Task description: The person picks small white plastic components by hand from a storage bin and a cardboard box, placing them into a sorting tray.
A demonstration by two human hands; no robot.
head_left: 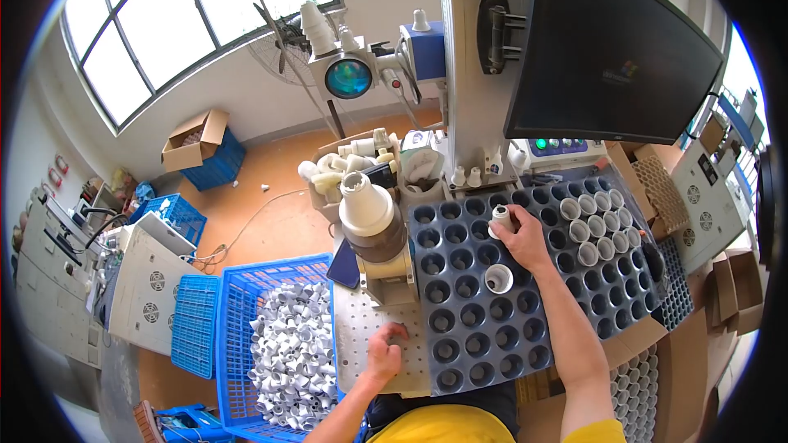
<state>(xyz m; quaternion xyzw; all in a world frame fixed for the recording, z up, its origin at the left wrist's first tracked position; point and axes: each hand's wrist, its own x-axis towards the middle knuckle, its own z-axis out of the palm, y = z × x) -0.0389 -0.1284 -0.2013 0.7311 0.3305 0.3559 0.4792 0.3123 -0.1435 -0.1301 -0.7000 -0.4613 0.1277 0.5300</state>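
Observation:
My right hand [523, 238] is over a black tray with round pockets [484, 328], its fingers closed around a small white plastic fitting [499, 215]. Just below that hand, a white cup-shaped fitting [498, 279] sits on the tray with its open end up. My left hand [383, 353] rests over a perforated metal plate [357, 336] with its fingers curled and nothing visible in them. Ahead of it, a large white stepped fitting [366, 205] stands on a round fixture [379, 238] under the laser lens [348, 78].
To my left is a blue crate [234, 344] heaped with grey-white fittings [291, 353]. Several white cups [603, 226] fill pockets of a second black tray [616, 295] on the right. A monitor [616, 49] hangs above. A carton of pipe fittings [349, 160] stands behind the fixture.

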